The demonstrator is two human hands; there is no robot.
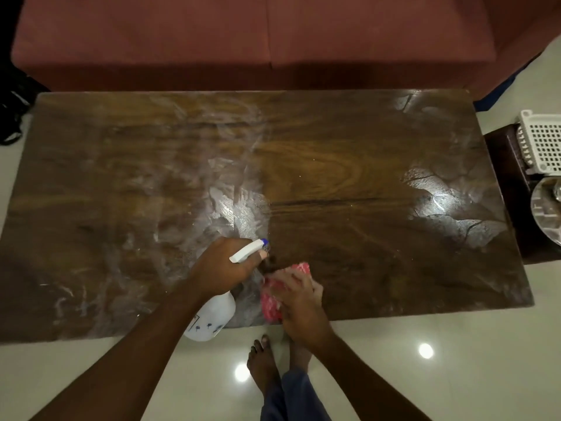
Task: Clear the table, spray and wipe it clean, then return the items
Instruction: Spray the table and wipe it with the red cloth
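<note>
The dark brown rectangular wooden table (349, 165) carries nothing but the cleaning things, so the clearing step looks done and the work is in the spray-and-wipe stage. The left hand (224, 265) is curled round the neck of a white plastic spray bottle with a blue nozzle tip (212, 317), a finger on the trigger and the nozzle aimed at the near middle of the top. Just right of it the right hand (296, 299) lies spread over a pink-and-white patterned cloth (270, 302), pressing it to the wood at the near edge. A pale, streaky wet film covers most of the left half, and shiny wet patches sit at the right end. The middle band looks drier, though whether it has been wiped I cannot tell. By my reading most of the wiping is still to do, and then the items must be returned. A white perforated plastic basket (543, 144) and a round silvery dish (546, 214) wait on a small dark stand (510, 189) just off the right end. A reddish-brown sofa (243, 34) runs along the far side. The glossy pale tiled floor (440, 384) mirrors ceiling lights, and bare feet (264, 360) stand near the table's near edge.
</note>
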